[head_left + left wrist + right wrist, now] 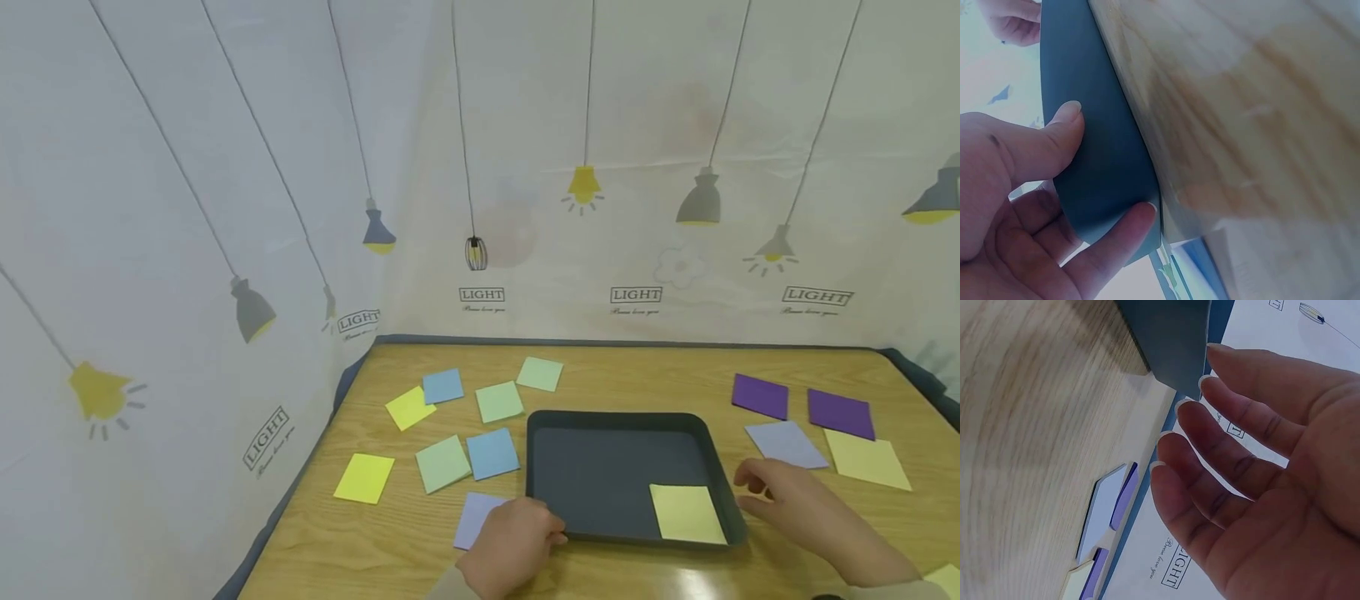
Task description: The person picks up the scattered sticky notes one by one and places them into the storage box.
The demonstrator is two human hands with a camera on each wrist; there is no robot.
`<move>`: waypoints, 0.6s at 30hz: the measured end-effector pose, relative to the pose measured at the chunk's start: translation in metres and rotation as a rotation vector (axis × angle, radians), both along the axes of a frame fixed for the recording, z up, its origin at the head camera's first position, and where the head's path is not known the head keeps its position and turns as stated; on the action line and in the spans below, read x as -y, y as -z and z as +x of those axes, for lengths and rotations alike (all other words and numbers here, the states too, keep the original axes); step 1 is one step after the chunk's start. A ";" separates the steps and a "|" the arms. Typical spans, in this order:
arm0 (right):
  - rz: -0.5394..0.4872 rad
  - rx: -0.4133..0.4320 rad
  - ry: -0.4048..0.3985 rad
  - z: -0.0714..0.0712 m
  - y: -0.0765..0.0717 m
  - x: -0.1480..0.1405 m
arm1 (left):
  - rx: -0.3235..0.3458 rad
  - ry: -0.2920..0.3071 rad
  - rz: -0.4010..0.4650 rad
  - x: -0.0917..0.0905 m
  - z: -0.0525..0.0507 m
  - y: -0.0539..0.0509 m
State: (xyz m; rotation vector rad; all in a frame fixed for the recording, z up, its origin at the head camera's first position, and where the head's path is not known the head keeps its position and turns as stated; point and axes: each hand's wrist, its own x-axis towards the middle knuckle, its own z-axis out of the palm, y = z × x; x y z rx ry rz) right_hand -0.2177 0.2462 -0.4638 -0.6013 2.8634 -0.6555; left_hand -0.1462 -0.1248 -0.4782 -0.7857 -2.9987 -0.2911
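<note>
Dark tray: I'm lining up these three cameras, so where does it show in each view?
Head: the dark tray lies low, right of centre.
Left wrist: the dark tray runs down from the top edge, left of centre.
Right wrist: the dark tray enters at top centre.
Shared landmark: the right hand, at lower right, top left and right, respectively.

1. Over on the white, lightly creased sheet printed with yellow, grey and blue hanging lamps (525, 100), I read "LIGHT" five times, in dark capitals inside thin dark rectangular frames.
2. Three labels (636, 294) run across the back; one (358, 320) sits by the corner, another (266, 437) slants on the left.
3. Beneath them runs small dark script (636, 311): "love you", its first word unclear.
4. The right-wrist view repeats "LIGHT" (1177, 565), its first letter partly covered.
</note>
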 end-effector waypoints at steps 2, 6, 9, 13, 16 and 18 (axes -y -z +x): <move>0.002 0.001 0.008 0.000 0.002 -0.003 | 0.001 0.002 0.003 0.000 0.000 0.000; 0.011 -0.033 0.006 0.002 0.008 -0.011 | -0.004 0.007 0.012 0.001 0.000 0.000; 0.022 -0.030 0.013 0.003 0.011 -0.016 | -0.003 0.008 0.015 0.001 -0.001 0.002; 0.031 0.015 0.036 0.003 0.010 -0.021 | 0.001 0.003 0.017 0.002 -0.001 0.004; 0.049 0.026 0.045 0.005 0.012 -0.029 | -0.002 0.002 0.015 0.002 -0.002 0.005; 0.069 0.034 0.055 0.006 0.013 -0.035 | -0.002 0.005 0.014 0.001 -0.003 0.006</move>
